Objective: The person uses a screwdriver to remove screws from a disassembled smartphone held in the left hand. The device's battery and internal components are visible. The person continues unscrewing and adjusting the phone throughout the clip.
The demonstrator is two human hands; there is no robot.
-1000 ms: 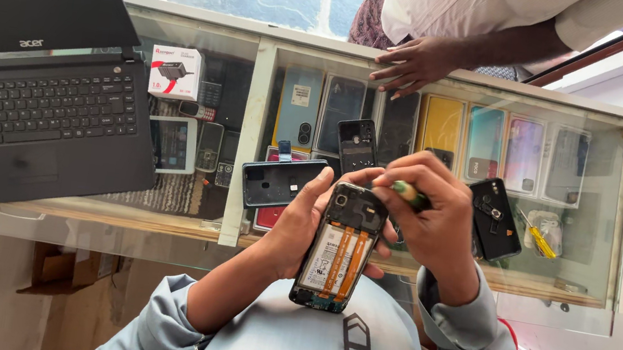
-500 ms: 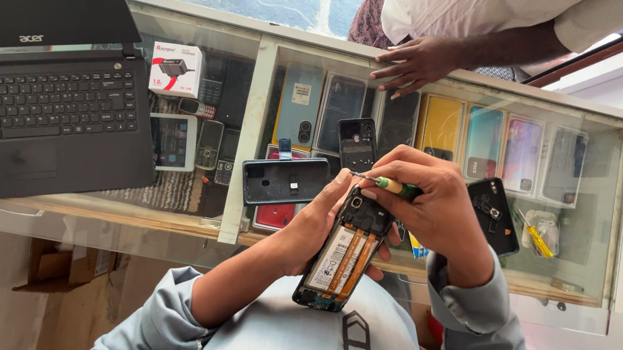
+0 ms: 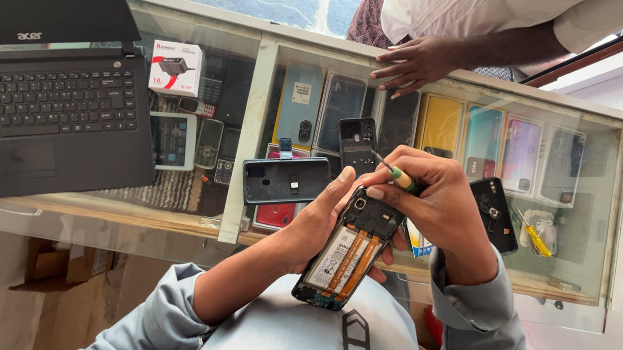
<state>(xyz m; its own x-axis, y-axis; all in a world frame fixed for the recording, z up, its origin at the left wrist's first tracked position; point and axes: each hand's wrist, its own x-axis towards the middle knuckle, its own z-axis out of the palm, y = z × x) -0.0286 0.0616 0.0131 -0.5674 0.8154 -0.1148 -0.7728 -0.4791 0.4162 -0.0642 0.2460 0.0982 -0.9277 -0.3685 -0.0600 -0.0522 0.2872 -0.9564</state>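
Head view: an opened phone (image 3: 345, 254) is held up over the lap, just in front of the glass counter (image 3: 240, 214), its back cover off and the battery and orange ribbon cables exposed.
Left hand (image 3: 321, 222): it is wrapped around the phone's left edge, clamped on it from behind, thumb up beside the camera end.
Right hand (image 3: 442, 207): the fingers are closed together on a small screwdriver (image 3: 398, 176) with a green and yellow grip, its tip pointing up and left above the phone's top edge.
Change since a second ago: the phone is tilted slightly more to the right and sits a little lower, and the right hand is drawn up from the board, so the screwdriver tip is now lifted clear of the top end (whether a screw came out with it cannot be told).
Meaning for the work: one turn at the camera end seems finished.
Counter top: a dark back cover (image 3: 284, 179) and a second small phone (image 3: 356, 142) lie just beyond the hands; a black laptop (image 3: 33, 109) sits well to the left.
Other person: a hand (image 3: 410, 62) rests on the far edge of the counter.
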